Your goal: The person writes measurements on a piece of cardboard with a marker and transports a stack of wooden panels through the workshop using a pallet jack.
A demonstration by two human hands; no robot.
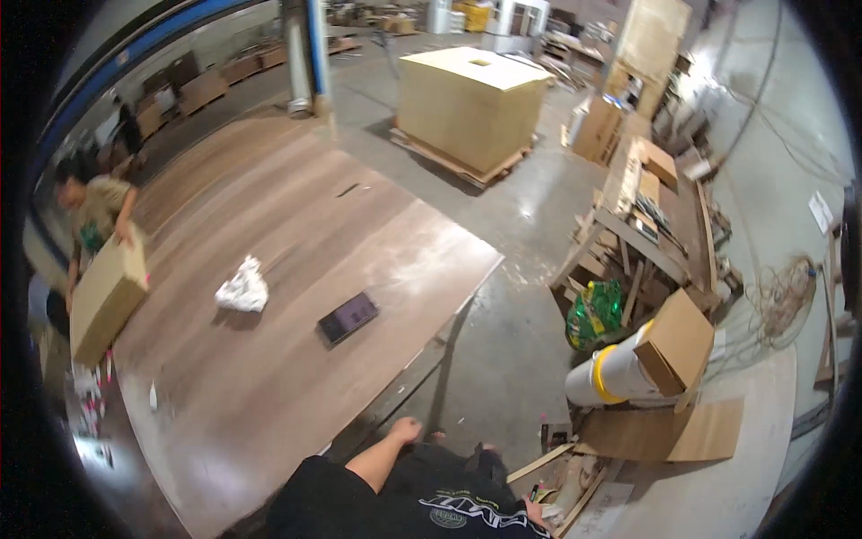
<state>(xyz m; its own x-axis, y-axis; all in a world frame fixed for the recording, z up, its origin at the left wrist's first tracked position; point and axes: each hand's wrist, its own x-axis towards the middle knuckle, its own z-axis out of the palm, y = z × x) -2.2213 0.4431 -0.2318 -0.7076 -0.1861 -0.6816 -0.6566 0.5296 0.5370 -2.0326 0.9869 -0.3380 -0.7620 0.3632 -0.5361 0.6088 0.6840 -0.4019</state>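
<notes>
My left hand (407, 430) hangs in the air beside the right edge of a large brown board-topped table (260, 386). Its fingers are curled in, and nothing shows in them. Low at the right, my right hand (539, 516) is at the edge of a wooden tray (588, 499) with small items in it. A thin dark pen-like thing with a green end (534, 492) is next to that hand; whether the fingers grip it is hidden. On the table lie a dark flat phone-like device (348, 318) and a crumpled white wad (243, 287).
At the left, another person (99, 211) holds a thick tan block (109, 301) by the table. A large yellowish block (467, 112) stands on a pallet. On the right are a cluttered wooden bench (660, 220), a green bag (594, 314), a white bucket (611, 375) and cardboard (673, 341).
</notes>
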